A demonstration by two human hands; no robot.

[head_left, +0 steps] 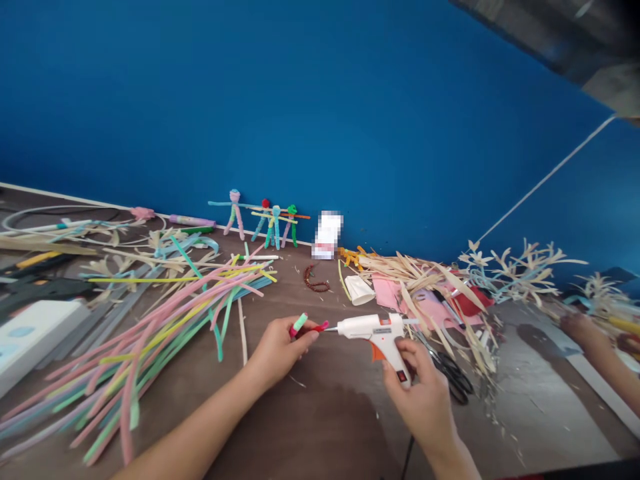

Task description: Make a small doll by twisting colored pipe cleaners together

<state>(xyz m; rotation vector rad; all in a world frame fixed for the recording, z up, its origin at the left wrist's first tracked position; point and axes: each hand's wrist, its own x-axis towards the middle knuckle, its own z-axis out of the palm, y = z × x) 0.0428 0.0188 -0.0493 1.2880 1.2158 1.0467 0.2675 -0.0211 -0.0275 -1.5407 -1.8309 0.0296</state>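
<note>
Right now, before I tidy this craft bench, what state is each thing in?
Left hand: pinching pipe cleaner piece
Pipe cleaner piece: short, green and red, held
Right hand: gripping hot glue gun
Hot glue gun: raised, nozzle at the piece's red end
Scissors: lying on the table
Paper cup: on its side
Pipe-cleaner figures: standing upright

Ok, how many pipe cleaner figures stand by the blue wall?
4, along the blue wall, left to right: pink-and-blue figure, red-topped figure, blue-topped figure, green-topped figure. Others could hide behind them.

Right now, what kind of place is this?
It looks like a craft table: a hot glue gun sits in the right hand, colored pipe cleaners lie heaped up, and little pipe-cleaner figures stand by the blue wall.
</note>
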